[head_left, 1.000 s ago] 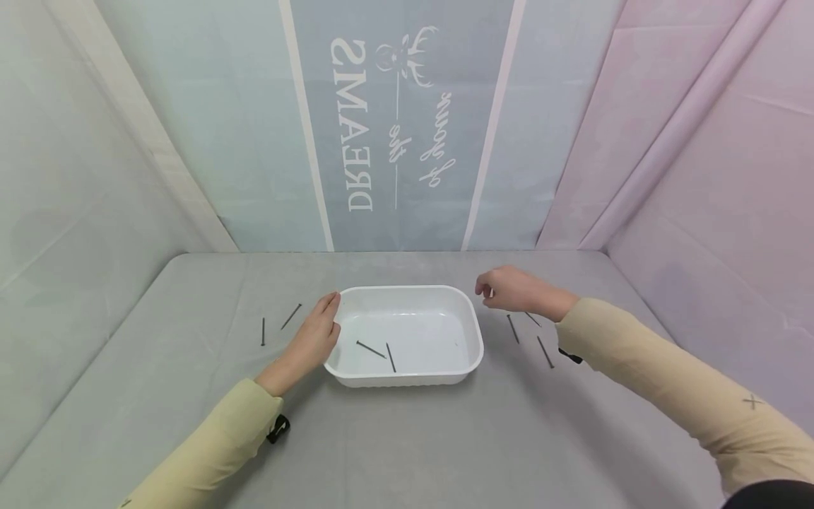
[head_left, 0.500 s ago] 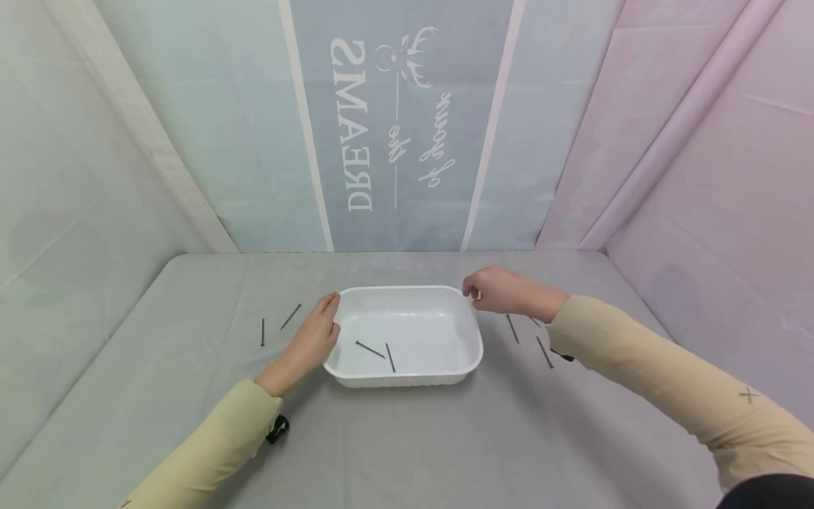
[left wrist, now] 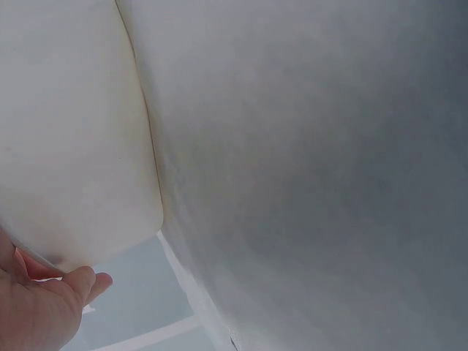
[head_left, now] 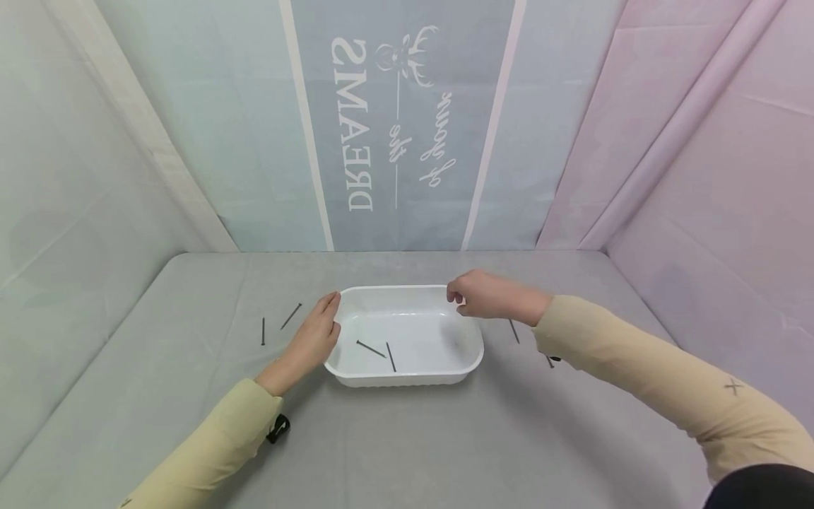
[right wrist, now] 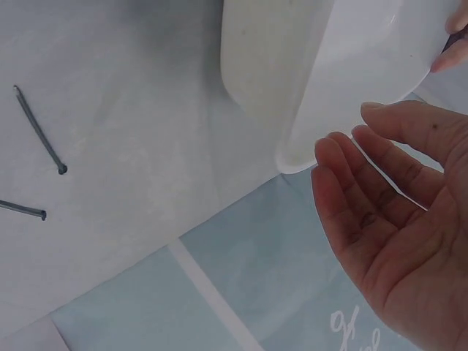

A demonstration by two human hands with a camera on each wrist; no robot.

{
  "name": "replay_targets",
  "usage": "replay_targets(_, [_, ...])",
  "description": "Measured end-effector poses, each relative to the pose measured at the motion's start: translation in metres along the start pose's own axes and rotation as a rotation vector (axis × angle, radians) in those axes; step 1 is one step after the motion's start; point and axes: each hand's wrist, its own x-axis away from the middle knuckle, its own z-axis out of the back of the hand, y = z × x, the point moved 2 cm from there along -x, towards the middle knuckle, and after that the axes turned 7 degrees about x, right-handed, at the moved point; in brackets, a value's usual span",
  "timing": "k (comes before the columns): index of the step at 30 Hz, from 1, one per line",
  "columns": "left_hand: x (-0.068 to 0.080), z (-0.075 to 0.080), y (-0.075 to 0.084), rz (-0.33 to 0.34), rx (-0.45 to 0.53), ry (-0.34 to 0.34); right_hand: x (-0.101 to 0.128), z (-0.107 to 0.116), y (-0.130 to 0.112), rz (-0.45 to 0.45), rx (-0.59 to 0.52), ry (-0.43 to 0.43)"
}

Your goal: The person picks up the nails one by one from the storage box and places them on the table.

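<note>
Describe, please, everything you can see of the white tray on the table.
The white tray is a shallow rectangular dish with rounded corners, a rolled rim and fine ribs on its outer wall; it looks like thin plastic. It sits upright on the grey table, near the middle. Two dark nails lie inside it, towards its left. The left hand rests against its left rim. The right hand is over its far right corner, with something thin and dark pinched at the fingertips; whether it touches the tray is unclear.
</note>
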Motion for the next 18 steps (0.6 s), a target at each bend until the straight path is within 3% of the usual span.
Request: replay_targets(18, [-0.001, -0.001, -0.001, -0.007, 0.006, 0.007, -0.014, 0.004, -0.027, 0.063, 0.054, -0.058])
